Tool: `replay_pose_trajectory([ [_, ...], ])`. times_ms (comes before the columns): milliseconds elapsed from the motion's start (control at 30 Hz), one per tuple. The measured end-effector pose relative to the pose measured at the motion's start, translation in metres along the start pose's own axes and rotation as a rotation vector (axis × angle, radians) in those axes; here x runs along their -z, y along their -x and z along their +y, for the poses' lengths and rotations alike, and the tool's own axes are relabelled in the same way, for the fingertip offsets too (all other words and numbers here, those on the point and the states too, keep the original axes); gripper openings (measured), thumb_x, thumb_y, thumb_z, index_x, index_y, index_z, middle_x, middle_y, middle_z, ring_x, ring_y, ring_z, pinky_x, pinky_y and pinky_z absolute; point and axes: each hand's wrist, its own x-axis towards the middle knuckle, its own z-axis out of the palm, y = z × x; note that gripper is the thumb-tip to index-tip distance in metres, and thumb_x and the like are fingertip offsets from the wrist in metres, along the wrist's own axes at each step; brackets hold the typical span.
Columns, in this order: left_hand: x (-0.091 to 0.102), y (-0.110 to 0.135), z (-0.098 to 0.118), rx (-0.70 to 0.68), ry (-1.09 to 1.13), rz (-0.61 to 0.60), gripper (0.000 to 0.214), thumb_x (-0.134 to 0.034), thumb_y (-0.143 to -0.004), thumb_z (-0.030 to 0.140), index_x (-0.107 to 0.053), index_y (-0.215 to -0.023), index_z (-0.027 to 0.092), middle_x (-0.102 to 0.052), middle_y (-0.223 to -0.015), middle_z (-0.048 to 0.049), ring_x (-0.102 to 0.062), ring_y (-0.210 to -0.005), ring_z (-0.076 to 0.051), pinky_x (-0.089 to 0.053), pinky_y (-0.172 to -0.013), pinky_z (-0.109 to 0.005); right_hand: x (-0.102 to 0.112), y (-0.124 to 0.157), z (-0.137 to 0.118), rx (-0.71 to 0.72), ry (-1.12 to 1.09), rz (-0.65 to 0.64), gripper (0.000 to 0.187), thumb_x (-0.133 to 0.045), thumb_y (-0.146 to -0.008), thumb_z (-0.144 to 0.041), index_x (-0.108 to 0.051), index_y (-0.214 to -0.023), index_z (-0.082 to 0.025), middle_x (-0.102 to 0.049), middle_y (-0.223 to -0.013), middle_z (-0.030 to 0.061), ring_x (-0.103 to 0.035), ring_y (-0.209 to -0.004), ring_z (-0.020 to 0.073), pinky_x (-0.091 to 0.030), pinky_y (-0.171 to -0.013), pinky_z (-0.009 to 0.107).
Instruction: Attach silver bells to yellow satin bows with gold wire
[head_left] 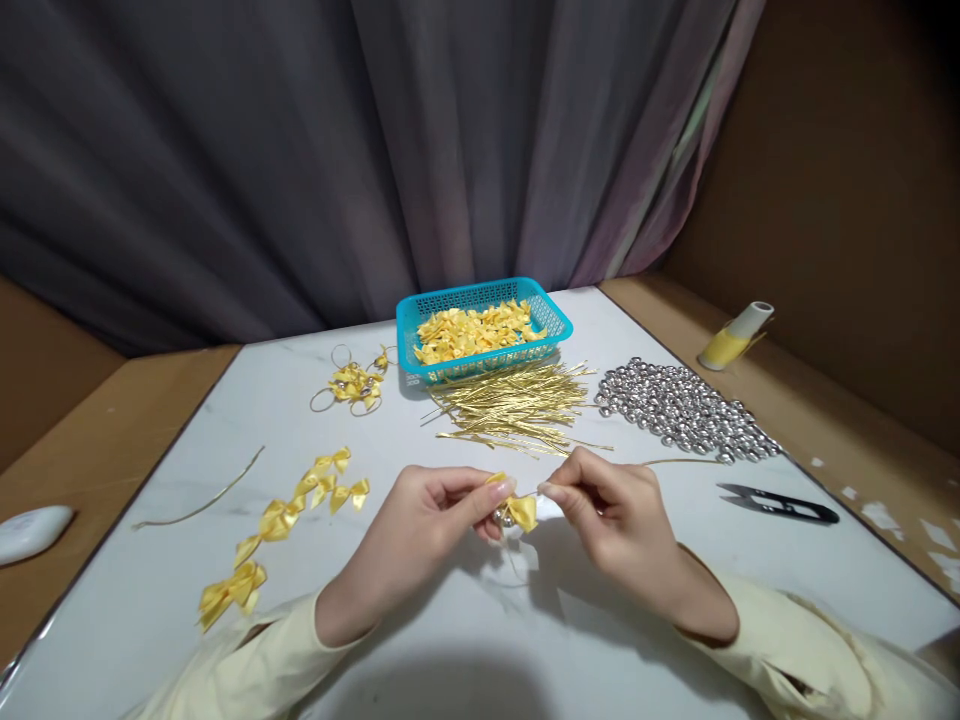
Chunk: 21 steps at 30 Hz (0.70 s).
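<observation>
My left hand [424,525] pinches a small yellow ribbon bow [520,510] with a silver bell under it, just above the white table. My right hand [611,510] is closed in a pinch at the bow's right side, holding a thin gold wire [679,461] that runs off to the right. Both hands meet at the middle front of the table.
A blue basket [556,320] of yellow bows stands at the back. In front of it lies a pile of gold wires [514,405]. Silver bells [679,408] lie right, black snips [780,504] nearer. Loose bows [281,515], finished pieces [352,385], a spool [735,337].
</observation>
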Motion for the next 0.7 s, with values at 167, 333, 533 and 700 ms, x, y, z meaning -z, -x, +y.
replay_pose_trajectory([
  [167, -0.004, 0.005, -0.002, -0.043, -0.041, 0.078, 0.025, -0.054, -0.079, 0.028, -0.066, -0.061, 0.015, -0.061, -0.054, 0.0016, -0.053, -0.052, -0.010, -0.040, -0.053, -0.018, -0.005, 0.005, -0.001, 0.092, 0.047, 0.027, 0.018, -0.046, -0.076, -0.005, -0.045, -0.063, -0.017, -0.044, -0.049, -0.0049, -0.036, -0.041, 0.0053, -0.028, -0.041, 0.019],
  [333, -0.007, 0.008, -0.009, -0.123, -0.127, 0.134, 0.029, -0.053, -0.081, 0.029, -0.064, -0.058, 0.015, -0.063, -0.055, 0.0014, -0.055, -0.054, -0.010, -0.041, -0.056, -0.019, -0.008, 0.011, 0.002, 0.100, 0.038, 0.032, 0.018, -0.044, -0.074, -0.001, -0.044, -0.065, -0.017, -0.047, -0.053, -0.0039, -0.041, -0.045, 0.0071, -0.031, -0.045, 0.020],
  [533, -0.007, 0.009, -0.009, -0.154, -0.168, 0.119, 0.030, -0.052, -0.082, 0.030, -0.066, -0.059, 0.016, -0.064, -0.054, 0.0008, -0.055, -0.052, -0.011, -0.041, -0.054, -0.020, -0.007, 0.007, 0.004, 0.083, -0.011, 0.002, 0.018, -0.045, -0.077, -0.006, -0.044, -0.064, -0.017, -0.045, -0.051, -0.0045, -0.039, -0.043, 0.0066, -0.030, -0.043, 0.020],
  [700, -0.002, 0.007, -0.003, -0.200, -0.212, 0.140, 0.029, -0.054, -0.081, 0.030, -0.064, -0.057, 0.016, -0.063, -0.053, 0.0025, -0.052, -0.050, -0.010, -0.039, -0.051, -0.019, 0.005, -0.005, -0.001, -0.016, -0.096, -0.092, 0.021, -0.050, -0.080, -0.016, -0.045, -0.060, -0.017, -0.041, -0.046, -0.0059, -0.033, -0.040, 0.0053, -0.025, -0.038, 0.019],
])
